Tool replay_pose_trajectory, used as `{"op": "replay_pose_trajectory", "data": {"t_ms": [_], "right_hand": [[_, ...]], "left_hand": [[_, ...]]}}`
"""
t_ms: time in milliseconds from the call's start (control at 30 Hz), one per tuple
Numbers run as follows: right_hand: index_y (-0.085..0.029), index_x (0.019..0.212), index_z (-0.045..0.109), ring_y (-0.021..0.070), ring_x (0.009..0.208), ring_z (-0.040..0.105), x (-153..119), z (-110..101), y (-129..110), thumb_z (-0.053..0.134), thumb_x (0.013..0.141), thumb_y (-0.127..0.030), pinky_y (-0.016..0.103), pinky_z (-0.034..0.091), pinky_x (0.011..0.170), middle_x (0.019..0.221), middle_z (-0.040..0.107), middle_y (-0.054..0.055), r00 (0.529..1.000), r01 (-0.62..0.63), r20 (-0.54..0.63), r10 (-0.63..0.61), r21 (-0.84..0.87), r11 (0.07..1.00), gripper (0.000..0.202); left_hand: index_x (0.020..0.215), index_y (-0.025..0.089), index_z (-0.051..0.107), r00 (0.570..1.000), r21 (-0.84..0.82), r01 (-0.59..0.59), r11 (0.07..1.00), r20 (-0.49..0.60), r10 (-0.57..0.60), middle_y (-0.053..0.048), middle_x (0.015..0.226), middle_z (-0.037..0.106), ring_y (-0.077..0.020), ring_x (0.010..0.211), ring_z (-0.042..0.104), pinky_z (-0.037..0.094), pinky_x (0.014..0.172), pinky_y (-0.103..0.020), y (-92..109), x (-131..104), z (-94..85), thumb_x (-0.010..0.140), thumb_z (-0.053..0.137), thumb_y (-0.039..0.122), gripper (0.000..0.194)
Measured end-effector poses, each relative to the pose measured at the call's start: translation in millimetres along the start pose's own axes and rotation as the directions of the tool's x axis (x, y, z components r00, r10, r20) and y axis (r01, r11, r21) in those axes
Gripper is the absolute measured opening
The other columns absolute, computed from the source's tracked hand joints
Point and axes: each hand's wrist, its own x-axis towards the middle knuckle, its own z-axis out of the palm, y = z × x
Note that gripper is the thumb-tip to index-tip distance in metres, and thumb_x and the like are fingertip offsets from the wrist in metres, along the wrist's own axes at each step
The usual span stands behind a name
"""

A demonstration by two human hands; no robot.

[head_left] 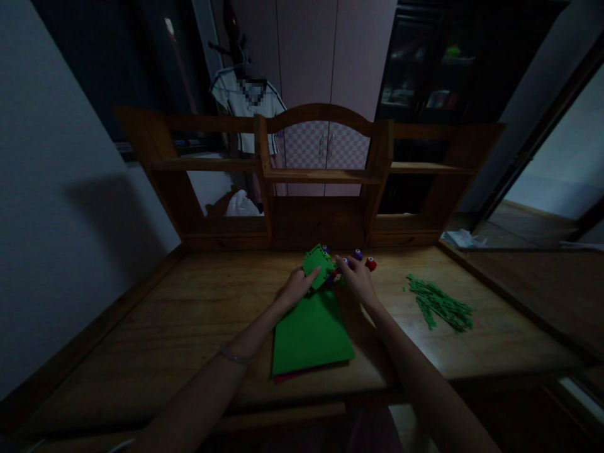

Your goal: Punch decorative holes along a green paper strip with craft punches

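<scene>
The desk (189, 296) leaves wide passage left of the left forearm (264, 324) and a narrower strip between the right forearm (406, 355) and the green scraps (441, 305). The wooden shelf (318, 177) bars the far side; a red knob (370, 264) and a purple knob (358, 255) crowd the right hand (357, 279).

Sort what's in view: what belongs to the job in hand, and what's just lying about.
Seems to belong:
green card, held by the left hand
small coloured round things, near the right hand
green paper, lying nearer the wearer
green strips, likely, as their colour matches

Seems just about:
shirt, on a hanger
white bag, behind the shelf
</scene>
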Motion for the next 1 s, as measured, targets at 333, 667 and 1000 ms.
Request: {"op": "replay_pose_trajectory", "data": {"t_ms": [333, 667, 1000], "right_hand": [[-0.017, 0.066, 0.056, 0.0144, 0.056, 0.051, 0, 1, -3, 0.043, 0.082, -0.059, 0.024, 0.03, 0.051, 0.059, 0.057, 0.001, 1.0, 0.006, 0.001, -0.006, -0.02, 1.0, 0.048], [-0.017, 0.08, 0.06, 0.0142, 0.042, 0.05, 3, 3, 4, 0.046, 0.08, -0.051, 0.023, 0.036, 0.041, 0.052, 0.054, -0.001, 0.98, -0.174, 0.143, 0.138, 0.279, 0.944, 0.036], [-0.018, 0.08, 0.066, 0.0132, 0.045, 0.053, 4, 1, -2, 0.054, 0.072, -0.041, 0.024, 0.039, 0.039, 0.071, 0.065, 0.003, 0.926, -0.332, 0.32, 0.201, 0.434, 0.837, 0.027]], "left_hand": [[0.075, 0.012, 0.062, 0.999, 0.013, 0.034, 0.999, -0.004, -0.034, -0.001, 0.054, 0.057, -0.0109, 0.041, 0.047, 0.036, 0.042, -0.021, 1, 0, -0.1, 0.078, 0.051, 0.055, 0.045], [0.073, 0.014, 0.059, 0.998, -0.044, 0.011, 0.999, -0.062, -0.013, 0.0, 0.051, 0.055, -0.0102, 0.038, 0.046, 0.036, 0.041, -0.022, 11, -4, -1.1, 0.079, 0.046, 0.059, 0.048], [0.07, 0.016, 0.057, 0.991, -0.009, -0.019, 1.0, -0.134, 0.018, 0.002, 0.047, 0.052, -0.0114, 0.038, 0.048, 0.037, 0.043, -0.022, 10, -5, -1.8, 0.08, 0.044, 0.06, 0.047]]}}
